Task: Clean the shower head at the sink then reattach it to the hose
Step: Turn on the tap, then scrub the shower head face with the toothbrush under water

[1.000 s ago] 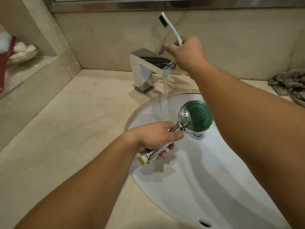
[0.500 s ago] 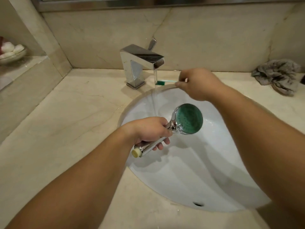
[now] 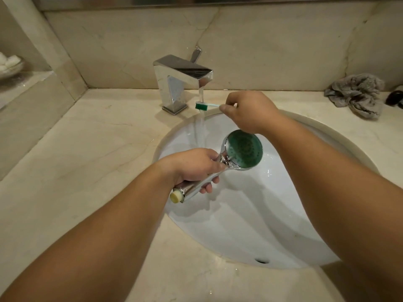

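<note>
My left hand (image 3: pixel 196 165) grips the chrome handle of the shower head (image 3: pixel 244 150) over the white sink (image 3: pixel 250 225). Its round green face is tilted up toward me, and a cream cap closes the handle's end. My right hand (image 3: pixel 248 111) pinches a toothbrush (image 3: pixel 201 105) and holds it level, with the green bristle head in the stream of water running from the chrome faucet (image 3: pixel 181 81). The water falls into the basin just left of the shower head.
A crumpled grey cloth (image 3: pixel 357 94) lies on the marble counter (image 3: pixel 87 160) at the back right, with a dark object beside it at the frame edge. A dish of white items (image 3: pixel 8 63) sits on the raised ledge at the left.
My right hand came down from the faucet lever with the toothbrush and brought its bristles under the running water. My left hand kept holding the shower head over the basin.
</note>
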Demonstrator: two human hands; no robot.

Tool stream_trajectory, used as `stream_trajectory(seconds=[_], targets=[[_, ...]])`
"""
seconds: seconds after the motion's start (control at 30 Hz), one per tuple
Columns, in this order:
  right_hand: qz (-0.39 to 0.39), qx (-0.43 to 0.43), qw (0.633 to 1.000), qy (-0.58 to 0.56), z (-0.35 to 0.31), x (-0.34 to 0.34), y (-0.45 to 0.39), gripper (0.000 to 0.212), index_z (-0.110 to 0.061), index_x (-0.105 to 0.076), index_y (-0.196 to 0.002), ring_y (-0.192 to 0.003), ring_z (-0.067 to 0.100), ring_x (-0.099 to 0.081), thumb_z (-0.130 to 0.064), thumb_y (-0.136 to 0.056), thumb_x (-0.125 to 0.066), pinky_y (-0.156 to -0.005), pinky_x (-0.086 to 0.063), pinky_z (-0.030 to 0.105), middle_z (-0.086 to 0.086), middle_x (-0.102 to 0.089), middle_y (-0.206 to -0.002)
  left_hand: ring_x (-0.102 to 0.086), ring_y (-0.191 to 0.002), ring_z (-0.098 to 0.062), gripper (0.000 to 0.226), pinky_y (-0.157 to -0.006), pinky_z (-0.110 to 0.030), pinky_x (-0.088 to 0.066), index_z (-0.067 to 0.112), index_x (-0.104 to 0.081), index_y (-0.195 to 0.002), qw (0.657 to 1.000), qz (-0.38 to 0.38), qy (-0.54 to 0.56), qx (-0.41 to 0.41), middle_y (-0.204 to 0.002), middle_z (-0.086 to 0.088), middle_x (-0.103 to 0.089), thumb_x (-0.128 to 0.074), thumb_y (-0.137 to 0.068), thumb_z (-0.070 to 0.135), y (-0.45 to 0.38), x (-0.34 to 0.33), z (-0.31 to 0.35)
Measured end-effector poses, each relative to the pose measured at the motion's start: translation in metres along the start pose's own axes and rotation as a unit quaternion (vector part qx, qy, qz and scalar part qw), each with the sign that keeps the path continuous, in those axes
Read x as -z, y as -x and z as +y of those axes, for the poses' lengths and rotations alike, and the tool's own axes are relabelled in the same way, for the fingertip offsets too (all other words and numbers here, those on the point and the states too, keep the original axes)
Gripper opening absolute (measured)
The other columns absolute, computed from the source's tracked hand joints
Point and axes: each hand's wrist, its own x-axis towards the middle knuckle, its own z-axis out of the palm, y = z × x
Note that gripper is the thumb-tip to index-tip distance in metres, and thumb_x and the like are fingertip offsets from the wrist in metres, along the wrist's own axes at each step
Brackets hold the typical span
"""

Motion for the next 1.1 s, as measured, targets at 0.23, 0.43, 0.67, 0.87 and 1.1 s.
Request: stream_trajectory(seconds=[0.23, 0.43, 0.67, 0.87, 1.1], targets=[[0.032, 0.01, 0.999, -0.031, 0.025, 0.019, 0.032, 0.021, -0.027, -0.06, -0.096, -0.079, 0.025, -0.053, -0.043, -0.1, -0.048, -0.064, -0.04, 0.034, 0.0, -0.06, -0.082, -0.071, -0.069, -0.026, 0.009, -0.048, -0.03, -0.054, 0.0, -0.056, -0.111, 0.993, -0.004, 0.109, 0.034, -0.096, -0.019, -0.071, -0.049, -0.105, 0.002, 0.006, 0.013, 0.005], [0.03, -0.031, 0.996, -0.074, 0.063, 0.033, 0.077, 0.023, -0.023, -0.064, -0.098, -0.082, 0.024, -0.058, -0.041, -0.099, -0.051, -0.063, -0.04, 0.032, 0.001, -0.068, -0.088, -0.058, -0.053, -0.017, 0.015, -0.045, -0.029, -0.05, -0.001, -0.057, -0.108, 0.998, 0.014, 0.057, 0.014, -0.082, -0.014, -0.064, -0.051, -0.108, 0.013, 0.008, 0.014, -0.007], [0.016, -0.039, 0.992, -0.115, 0.071, 0.008, 0.102, 0.02, -0.025, -0.061, -0.087, -0.07, 0.02, -0.059, -0.041, -0.096, -0.056, -0.066, -0.047, 0.035, 0.0, -0.067, -0.075, -0.061, -0.052, -0.02, 0.024, -0.046, -0.031, -0.051, 0.0, -0.059, -0.095, 0.999, 0.017, 0.013, -0.027, -0.077, -0.013, -0.067, -0.051, -0.109, 0.017, 0.003, 0.02, -0.009], [0.024, -0.043, 0.988, -0.149, 0.061, -0.007, 0.095, 0.019, -0.027, -0.063, -0.082, -0.068, 0.017, -0.061, -0.042, -0.094, -0.061, -0.066, -0.051, 0.035, -0.003, -0.066, -0.074, -0.058, -0.051, -0.019, 0.021, -0.045, -0.031, -0.05, 0.003, -0.056, -0.096, 1.0, 0.02, -0.003, -0.015, -0.074, -0.011, -0.062, -0.05, -0.109, 0.018, 0.004, 0.024, -0.011], [0.015, -0.06, 0.988, -0.144, 0.064, -0.006, 0.099, 0.02, -0.027, -0.066, -0.08, -0.064, 0.014, -0.055, -0.042, -0.093, -0.062, -0.057, -0.04, 0.028, -0.004, -0.065, -0.07, -0.055, -0.048, -0.019, 0.02, -0.043, -0.031, -0.048, 0.003, -0.056, -0.095, 1.0, 0.025, 0.013, -0.01, -0.073, -0.014, -0.061, -0.05, -0.109, 0.015, 0.004, 0.024, -0.01]])
